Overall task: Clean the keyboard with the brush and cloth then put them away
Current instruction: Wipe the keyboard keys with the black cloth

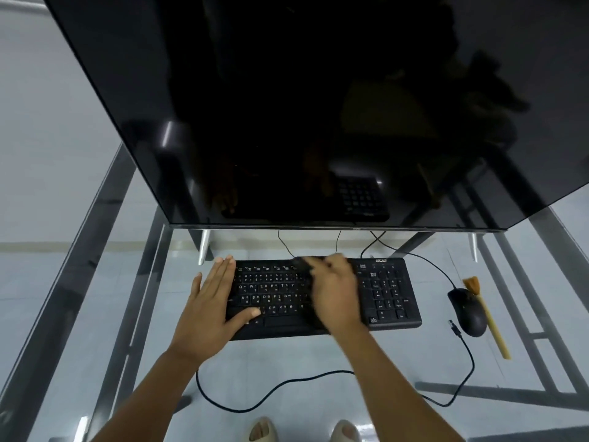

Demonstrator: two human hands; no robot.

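Glass-topped desk (105, 314) with grey metal frame: bears all items below; pale tiled floor visible through it.

Left hand (213, 301): flat, fingers straight and together, palm down on the left end of the keyboard, thumb lying across the lower key rows. Grasps nothing.

Black corded full-size keyboard (387, 291) with white legends and a silver logo at its upper right corner: lies square to the desk edge, just in front of the monitor's lower edge, number pad uncovered at right.

Large dark switched-off monitor (287, 106) with glossy black screen: tilted over the rear of the desk, reflecting the keyboard and hands.

Right hand (334, 291): over the middle of the keyboard, motion-blurred, pressing on a dark cloth (304, 264), of which a blurred edge shows past the fingertips at the top key row. Whether the fingers are curled round the cloth or lie flat on it cannot be told.

Thin black cable (274, 389): loops across the glass in front of the keyboard.

Black computer mouse (468, 311): right of the keyboard, apart from it.

Small brush (487, 317) with pale wooden handle and tan bristles: lies on the glass just beside the mouse's right side, bristles pointing away, handle toward the near edge. Untouched by either hand.

Two feet in pale open-toed sandals (263, 430): seen below through the glass.
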